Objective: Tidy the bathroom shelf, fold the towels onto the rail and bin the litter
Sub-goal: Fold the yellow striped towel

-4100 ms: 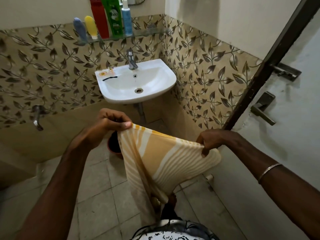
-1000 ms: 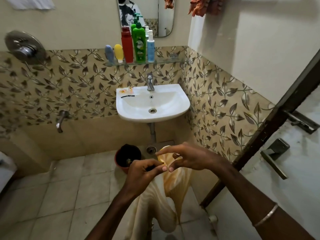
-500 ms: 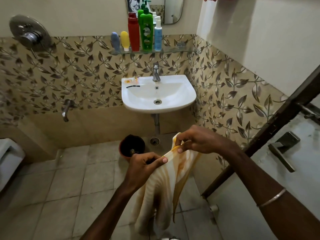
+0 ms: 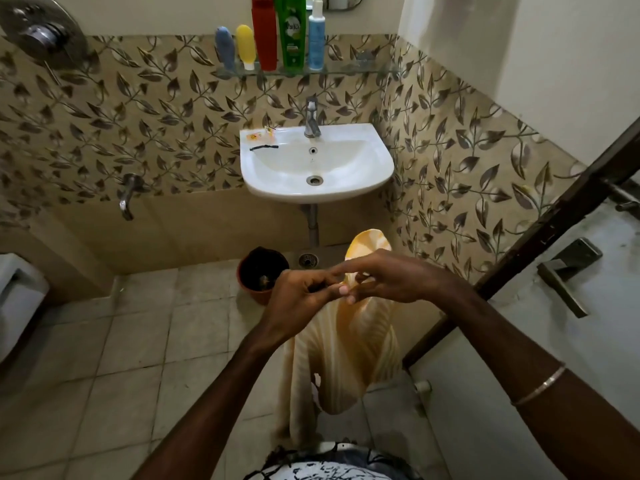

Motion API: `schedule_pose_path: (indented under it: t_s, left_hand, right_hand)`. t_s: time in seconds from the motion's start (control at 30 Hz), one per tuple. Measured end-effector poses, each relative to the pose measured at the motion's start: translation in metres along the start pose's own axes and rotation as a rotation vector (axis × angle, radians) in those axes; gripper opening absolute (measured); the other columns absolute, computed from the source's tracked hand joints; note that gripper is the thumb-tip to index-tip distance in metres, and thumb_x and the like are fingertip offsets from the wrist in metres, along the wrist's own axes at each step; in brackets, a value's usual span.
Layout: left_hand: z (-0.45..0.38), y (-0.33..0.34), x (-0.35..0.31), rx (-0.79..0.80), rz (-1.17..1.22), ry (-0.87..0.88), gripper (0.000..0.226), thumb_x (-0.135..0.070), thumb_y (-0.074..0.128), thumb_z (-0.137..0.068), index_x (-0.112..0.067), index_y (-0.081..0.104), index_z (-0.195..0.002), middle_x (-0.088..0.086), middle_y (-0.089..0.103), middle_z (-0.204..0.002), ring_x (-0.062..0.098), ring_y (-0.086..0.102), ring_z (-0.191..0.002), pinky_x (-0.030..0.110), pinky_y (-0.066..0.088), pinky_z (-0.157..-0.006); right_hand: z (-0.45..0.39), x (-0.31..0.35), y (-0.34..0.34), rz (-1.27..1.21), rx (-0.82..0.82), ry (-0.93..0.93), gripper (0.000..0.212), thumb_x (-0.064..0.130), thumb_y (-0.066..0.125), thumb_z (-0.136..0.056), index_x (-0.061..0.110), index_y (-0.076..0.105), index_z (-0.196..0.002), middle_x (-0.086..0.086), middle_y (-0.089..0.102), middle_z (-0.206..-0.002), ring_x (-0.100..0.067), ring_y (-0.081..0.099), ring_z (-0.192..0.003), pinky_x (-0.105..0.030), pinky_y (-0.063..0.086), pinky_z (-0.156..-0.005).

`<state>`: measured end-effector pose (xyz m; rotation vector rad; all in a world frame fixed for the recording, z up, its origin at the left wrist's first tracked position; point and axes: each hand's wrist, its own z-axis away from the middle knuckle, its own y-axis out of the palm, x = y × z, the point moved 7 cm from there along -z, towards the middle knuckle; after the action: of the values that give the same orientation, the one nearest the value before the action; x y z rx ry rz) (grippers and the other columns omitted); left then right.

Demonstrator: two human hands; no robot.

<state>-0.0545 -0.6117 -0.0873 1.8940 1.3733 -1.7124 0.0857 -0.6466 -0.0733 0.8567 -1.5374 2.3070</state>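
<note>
A yellow and cream striped towel [image 4: 341, 355] hangs folded in front of me, over the tiled floor. My left hand [image 4: 301, 296] and my right hand [image 4: 384, 280] meet at its top edge and both pinch the cloth there; a fold of it sticks up behind my right fingers. On the glass shelf [image 4: 349, 69] above the sink stand several bottles, among them a red one [image 4: 265, 31] and a green one [image 4: 294, 29]. Small orange wrappers [image 4: 259, 135] and a black hair clip [image 4: 264, 147] lie on the sink's left rim. No towel rail is in view.
The white sink [image 4: 377, 161] hangs on the leaf-patterned wall. A reddish-brown bin [image 4: 263, 275] stands on the floor below it, just left of my hands. An open door with a metal handle [image 4: 568, 271] is at the right. A wall tap [image 4: 126, 195] and a white fixture [image 4: 17, 299] are at the left.
My hands were apart holding the towel spread; they have come together, so the towel is folded and hangs lower. The camera has tilted down slightly.
</note>
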Motion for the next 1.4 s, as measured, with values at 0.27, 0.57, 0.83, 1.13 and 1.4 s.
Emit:
schedule_pose_path:
  t_s: [0.27,0.57,0.83,1.13,1.4]
  left_hand:
    - [0.004,-0.005,0.013,-0.01,0.025,-0.068,0.024,-0.037,0.076,-0.085,-0.015,0.072,-0.077,0.0,0.066,-0.066,0.024,0.061,-0.059,0.041,0.046,-0.052]
    - [0.018,-0.012,0.035,-0.052,0.118,-0.172,0.03,-0.038,0.068,-0.085,-0.009,0.075,-0.081,0.0,0.072,-0.075,0.018,0.068,-0.07,0.029,0.053,-0.062]
    - [0.003,-0.006,0.011,-0.027,0.141,-0.101,0.02,-0.029,0.07,-0.089,-0.009,0.076,-0.087,0.0,0.073,-0.077,0.017,0.069,-0.072,0.035,0.056,-0.066]
    - [0.006,-0.004,0.01,0.027,0.139,-0.117,0.029,-0.041,0.069,-0.086,-0.014,0.076,-0.084,-0.001,0.072,-0.076,0.018,0.069,-0.071,0.037,0.057,-0.064]
    - [0.017,-0.014,0.016,-0.057,0.192,-0.157,0.019,-0.035,0.068,-0.089,-0.021,0.076,-0.077,-0.006,0.073,-0.072,0.008,0.067,-0.066,0.02,0.051,-0.061]
  right_hand:
    - [0.005,0.005,-0.02,0.076,-0.138,-0.017,0.015,0.037,0.073,-0.087,0.024,0.069,-0.093,0.014,0.066,-0.084,-0.001,0.062,-0.081,-0.04,0.053,-0.072]
    - [0.033,-0.036,-0.071,-0.054,-0.311,0.062,0.014,0.034,0.075,-0.083,0.042,0.065,-0.079,0.016,0.067,-0.084,0.001,0.062,-0.083,-0.034,0.048,-0.069]
    - [0.018,-0.015,-0.028,-0.148,-0.096,0.041,0.05,0.031,0.078,-0.082,0.045,0.059,-0.126,0.03,0.057,-0.118,0.011,0.058,-0.108,-0.016,0.052,-0.081]
    - [0.007,0.005,-0.018,-0.159,-0.127,-0.046,0.015,0.031,0.072,-0.09,0.037,0.067,-0.077,0.018,0.064,-0.072,0.0,0.057,-0.066,-0.016,0.043,-0.058]
    - [0.025,-0.017,-0.056,-0.145,-0.221,0.028,0.007,0.048,0.066,-0.084,0.048,0.066,-0.078,0.02,0.065,-0.079,0.002,0.059,-0.069,-0.013,0.043,-0.059]
